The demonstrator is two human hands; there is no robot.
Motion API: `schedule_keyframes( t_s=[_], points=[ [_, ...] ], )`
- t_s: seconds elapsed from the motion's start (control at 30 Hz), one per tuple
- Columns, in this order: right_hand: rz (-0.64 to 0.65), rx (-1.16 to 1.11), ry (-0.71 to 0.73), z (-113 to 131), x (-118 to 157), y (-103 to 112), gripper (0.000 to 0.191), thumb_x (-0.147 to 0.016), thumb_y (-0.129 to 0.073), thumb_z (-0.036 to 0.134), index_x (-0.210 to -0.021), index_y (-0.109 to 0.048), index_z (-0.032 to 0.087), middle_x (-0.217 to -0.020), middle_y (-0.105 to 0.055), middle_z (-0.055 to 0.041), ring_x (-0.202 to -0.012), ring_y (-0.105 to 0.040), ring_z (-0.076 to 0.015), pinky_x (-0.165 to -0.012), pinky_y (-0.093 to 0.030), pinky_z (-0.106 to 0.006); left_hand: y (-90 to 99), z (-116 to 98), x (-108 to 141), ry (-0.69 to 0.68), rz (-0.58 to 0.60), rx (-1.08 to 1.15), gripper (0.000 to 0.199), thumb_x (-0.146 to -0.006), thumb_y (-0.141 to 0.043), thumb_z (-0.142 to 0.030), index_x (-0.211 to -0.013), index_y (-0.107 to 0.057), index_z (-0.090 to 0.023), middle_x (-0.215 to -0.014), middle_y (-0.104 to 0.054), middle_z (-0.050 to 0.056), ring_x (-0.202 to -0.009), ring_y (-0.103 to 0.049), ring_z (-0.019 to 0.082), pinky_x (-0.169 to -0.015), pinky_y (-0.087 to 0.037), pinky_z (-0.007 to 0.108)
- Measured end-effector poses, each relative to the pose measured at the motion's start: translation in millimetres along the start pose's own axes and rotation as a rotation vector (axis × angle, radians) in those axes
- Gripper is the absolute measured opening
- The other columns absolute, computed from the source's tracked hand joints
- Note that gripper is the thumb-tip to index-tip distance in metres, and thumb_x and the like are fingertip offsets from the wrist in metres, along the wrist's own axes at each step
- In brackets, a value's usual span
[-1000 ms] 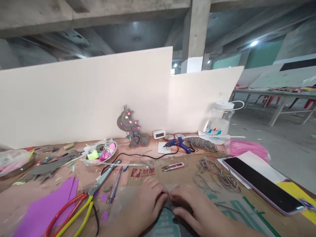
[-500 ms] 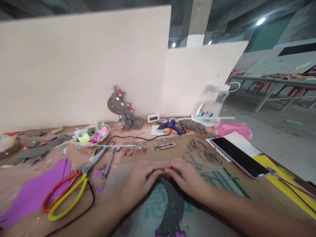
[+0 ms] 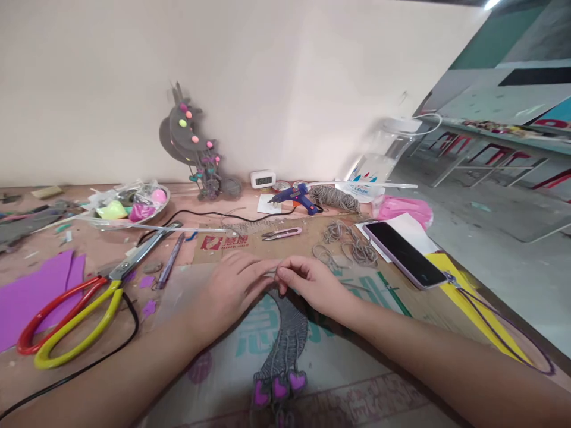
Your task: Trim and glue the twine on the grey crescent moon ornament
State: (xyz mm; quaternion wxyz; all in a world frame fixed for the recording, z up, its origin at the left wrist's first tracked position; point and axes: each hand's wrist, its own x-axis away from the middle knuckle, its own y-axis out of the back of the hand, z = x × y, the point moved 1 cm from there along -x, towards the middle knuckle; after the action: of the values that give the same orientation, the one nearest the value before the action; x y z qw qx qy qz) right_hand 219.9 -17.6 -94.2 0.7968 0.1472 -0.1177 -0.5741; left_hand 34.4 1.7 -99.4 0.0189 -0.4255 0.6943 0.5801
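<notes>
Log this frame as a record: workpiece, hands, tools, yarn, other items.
workpiece: gray crescent, purple hearts at its near end
hands: left hand and right hand meet at the crescent's far tip; exact grip unclear
tools: red-and-yellow-handled scissors, pink thread snips, blue glue gun
yarn: loose gray tangle
other: phone, digital clock

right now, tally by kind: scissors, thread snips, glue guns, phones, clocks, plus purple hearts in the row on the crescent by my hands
Scissors: 1
Thread snips: 1
Glue gun: 1
Smartphone: 1
Digital clock: 1
Purple hearts in the row: 3
Total: 8
</notes>
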Motion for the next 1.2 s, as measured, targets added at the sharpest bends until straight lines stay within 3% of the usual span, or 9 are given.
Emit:
schedule_keyframes(
  t_s=[0.2, 0.4, 0.47, 0.53, 0.63, 0.87, 1.2],
  points=[
    [-0.003, -0.004, -0.017, 1.5, 0.5, -1.2, 0.022, -0.086, -0.046, 0.03, -0.069, -0.053, 0.019, -0.063, -0.058, 0.0013, -0.064, -0.054, -0.0125, -0.067, -0.042, -0.025, 0.9, 1.9, -0.1, -0.004, 0.028, -0.027, 0.016, -0.09, -0.049, -0.027, -0.093, -0.062, -0.02, -0.088, -0.064, 0.003, -0.083, -0.053, 0.017, -0.078, -0.042, 0.034],
    [-0.03, 0.08, 0.01, 3.9, 2.4, -0.3, 0.02, -0.086, -0.045, 0.03, -0.073, -0.055, 0.019, -0.064, -0.058, 0.0014, -0.062, -0.053, -0.012, -0.065, -0.041, -0.024, -1.0, -1.2, -3.1, 0.098, 0.135, 0.004, 0.035, -0.095, -0.033, -0.026, -0.073, -0.059, -0.017, -0.071, -0.058, 0.003, -0.075, -0.051, 0.018, -0.074, -0.041, 0.034],
    [-0.038, 0.077, 0.008, 3.6, 2.3, -0.1, 0.02, -0.086, -0.045, 0.03, -0.072, -0.054, 0.019, -0.064, -0.058, 0.0013, -0.062, -0.054, -0.012, -0.064, -0.041, -0.024, -1.1, 1.1, -2.2, 0.116, 0.142, 0.012, 0.034, -0.095, -0.032, -0.03, -0.08, -0.06, -0.018, -0.076, -0.06, 0.003, -0.079, -0.053, 0.019, -0.076, -0.041, 0.035],
    [-0.04, 0.061, -0.003, 2.4, 1.7, -0.2, 0.02, -0.086, -0.045, 0.03, -0.072, -0.054, 0.019, -0.064, -0.059, 0.0013, -0.062, -0.054, -0.0121, -0.064, -0.041, -0.024, -0.6, 3.4, -1.0, 0.097, 0.083, -0.006, 0.029, -0.091, -0.043, -0.04, -0.101, -0.059, -0.018, -0.093, -0.063, 0.006, -0.091, -0.054, 0.021, -0.083, -0.041, 0.037],
    [-0.031, 0.042, -0.008, 0.2, 0.8, -1.3, 0.019, -0.086, -0.046, 0.03, -0.073, -0.054, 0.019, -0.064, -0.058, 0.0017, -0.061, -0.054, -0.012, -0.063, -0.041, -0.024, 0.4, 3.4, -0.6, 0.023, -0.038, -0.053, 0.054, -0.077, -0.06, -0.051, -0.118, -0.05, -0.018, -0.108, -0.061, 0.009, -0.102, -0.052, 0.024, -0.092, -0.038, 0.04],
    [-0.039, 0.048, 0.014, 1.4, 1.5, -2.0, 0.022, -0.087, -0.046, 0.03, -0.072, -0.055, 0.018, -0.064, -0.058, 0.002, -0.062, -0.054, -0.0111, -0.066, -0.042, -0.024, -1.1, 2.1, -2.8, -0.048, -0.032, 0.001, 0.014, -0.088, -0.052, -0.025, -0.096, -0.062, -0.02, -0.087, -0.068, 0.003, -0.083, -0.058, 0.017, -0.084, -0.042, 0.036],
    [-0.109, 0.409, 0.218, 6.2, 2.3, 5.2, 0.022, -0.09, -0.046, 0.028, -0.078, -0.062, 0.018, -0.071, -0.065, -0.001, -0.073, -0.059, -0.0141, -0.071, -0.044, -0.026, 0.7, -1.6, -6.2, 0.17, 0.032, 0.079, 0.017, -0.087, -0.051, -0.028, -0.08, -0.063, -0.018, -0.074, -0.062, 0.002, -0.076, -0.054, 0.017, -0.075, -0.041, 0.032]
  ],
)
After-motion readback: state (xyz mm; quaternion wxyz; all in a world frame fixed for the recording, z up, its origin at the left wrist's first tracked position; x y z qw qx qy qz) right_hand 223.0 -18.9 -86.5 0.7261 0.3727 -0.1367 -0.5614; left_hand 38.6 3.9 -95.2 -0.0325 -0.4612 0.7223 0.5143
